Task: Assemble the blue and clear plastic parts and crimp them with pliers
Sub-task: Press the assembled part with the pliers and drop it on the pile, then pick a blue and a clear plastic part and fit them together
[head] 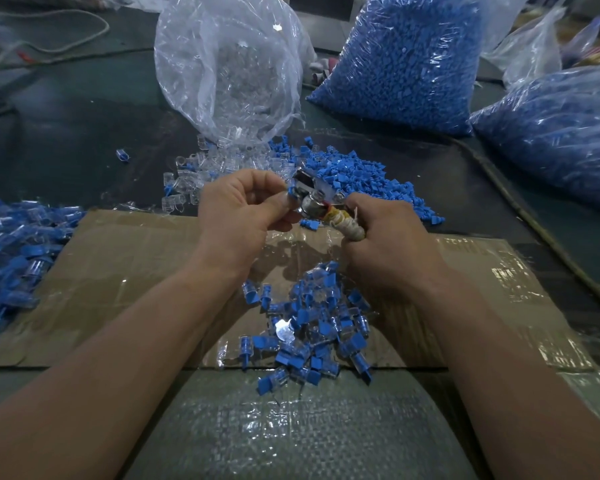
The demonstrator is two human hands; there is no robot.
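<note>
Your two bare forearms reach in from the bottom corners of the frame and meet just above the centre. Your left hand (243, 202) has its fingers curled, with thumb and forefinger pinching a small blue part (291, 195) at the metal head of the pliers (312, 199). Whether a clear piece is already fitted on it is too small to tell. Your right hand (385, 244) is wrapped around the pliers' handles, which are bound in pale cord (347, 225). The plier head points toward the upper left, touching the part. You cannot tell whether the jaws are squeezing it.

Below your hands, in the lower centre, a heap of joined blue and clear pieces (312, 320) lies on a taped cardboard sheet (136, 271). The sheet rests on a dark tabletop (66, 133). A woven plastic sack (291, 427) fills the bottom centre.

Just beyond your hands, right of centre, is a loose pile of blue parts (354, 178). Left of it, clear parts (194, 174) spill from an open clear bag (229, 64) in the upper centre. A full bag of blue parts (406, 57) stands at the upper right. A second blue-filled bag (551, 133) lies at the right edge. A further heap of blue and clear pieces (14, 244) sits at the left edge.
</note>
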